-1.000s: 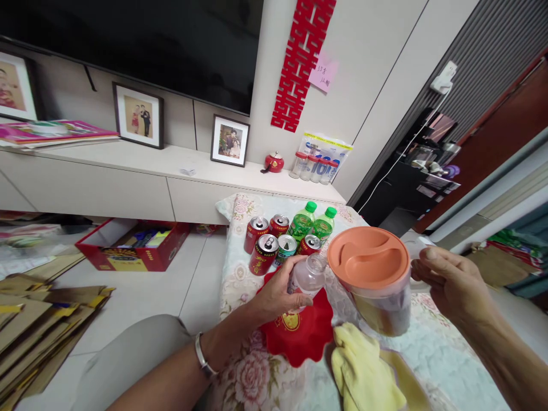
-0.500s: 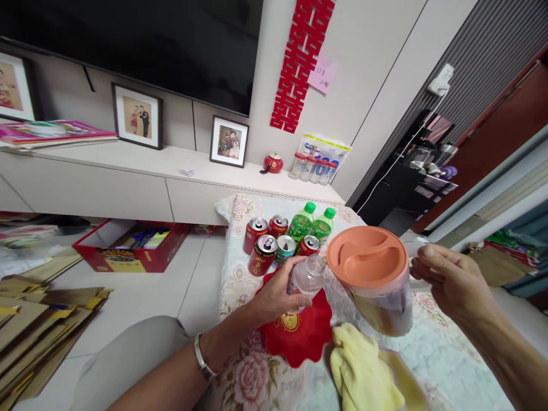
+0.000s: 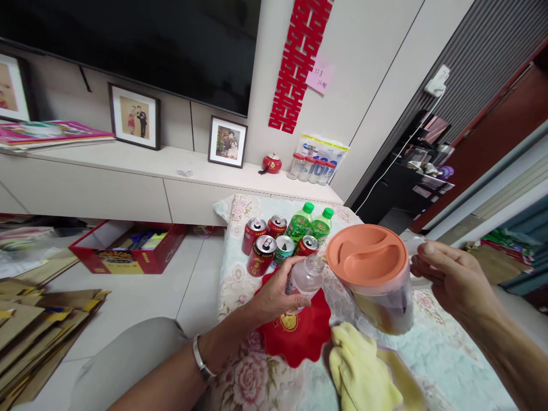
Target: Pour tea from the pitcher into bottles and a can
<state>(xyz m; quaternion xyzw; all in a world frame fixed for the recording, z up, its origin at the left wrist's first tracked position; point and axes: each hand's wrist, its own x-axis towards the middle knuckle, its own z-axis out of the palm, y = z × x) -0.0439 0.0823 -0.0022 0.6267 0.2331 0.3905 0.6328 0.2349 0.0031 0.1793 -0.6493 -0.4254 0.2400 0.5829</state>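
Observation:
My left hand (image 3: 280, 294) is closed around a clear plastic bottle (image 3: 309, 275) with its mouth uncapped, above a red scalloped tray (image 3: 295, 342). By its handle, my right hand (image 3: 447, 274) grips a clear pitcher (image 3: 381, 305) with an orange lid (image 3: 368, 255). The pitcher tilts toward the bottle, its lip close to the bottle's mouth, and brownish liquid lies inside. Whether liquid is flowing I cannot tell. A crumpled yellow cloth (image 3: 362, 365) lies below the pitcher. Behind the bottle stand several drink cans (image 3: 261, 257) and two green-capped bottles (image 3: 301, 221).
The table wears a floral cloth (image 3: 248, 371). Beyond it, a white cabinet (image 3: 192, 171) carries picture frames, a red pot (image 3: 272, 164) and several red-lidded jars (image 3: 310, 169). On the floor at left are a red box (image 3: 124, 251) and flattened cardboard (image 3: 38, 337).
The view has shifted very slightly. Both hands keep the bottle and the tilted pitcher in nearly the same place.

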